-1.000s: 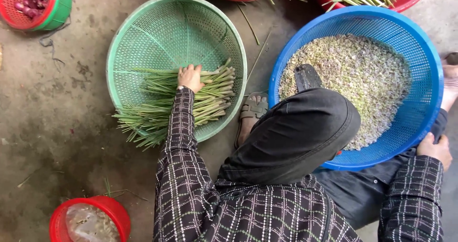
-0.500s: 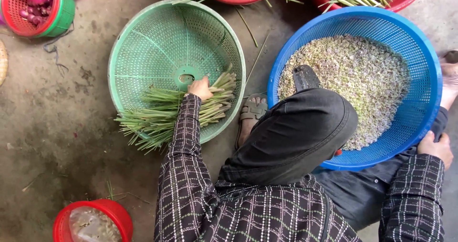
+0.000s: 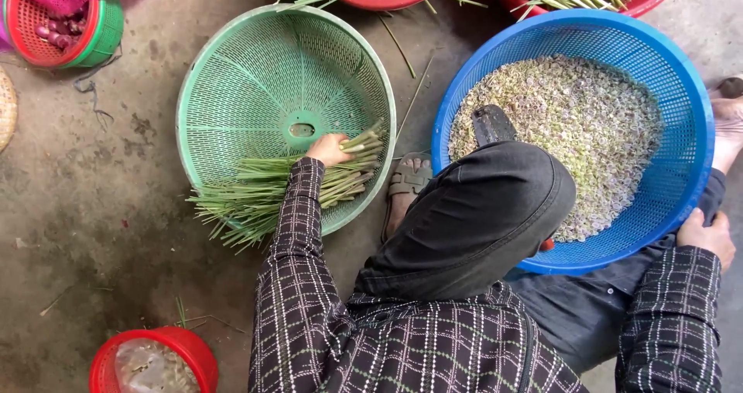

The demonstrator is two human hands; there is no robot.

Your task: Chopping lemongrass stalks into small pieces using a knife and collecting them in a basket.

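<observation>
Grey, stained concrete floor (image 3: pixel 85 207) carries everything, with baskets ringed around a seated person in a checked dark shirt.

Compared with half a second ago, the left hand (image 3: pixel 329 150) sits at much the same spot on the stalks, near the hub of the green basket, and the bundle of stalks has barely shifted.

The green basket (image 3: pixel 232 68), a round mesh one tilted towards the person, holds a bundle of long green stalks (image 3: pixel 255 195) lying across its lower rim, leafy tips spilling out onto the floor at the left and pale cut ends pointing right. The blue basket (image 3: pixel 681 91) is well filled with small pale chopped pieces (image 3: pixel 596 122), and a dark blade-like tool (image 3: pixel 492 123) lies on them at the near edge. At the top two red basins hold more green stalks. A small red-and-green basket (image 3: pixel 93 33) at upper left holds purple bulbs; a red tub (image 3: pixel 174 346) at the bottom holds something pale under plastic.

The left hand is curled loosely over the pale ends of the stalks, fingers bent and touching them. The right hand (image 3: pixel 706 234) rests against the blue basket's outer rim at lower right, fingers folded; whether it grips the rim I cannot tell.
</observation>
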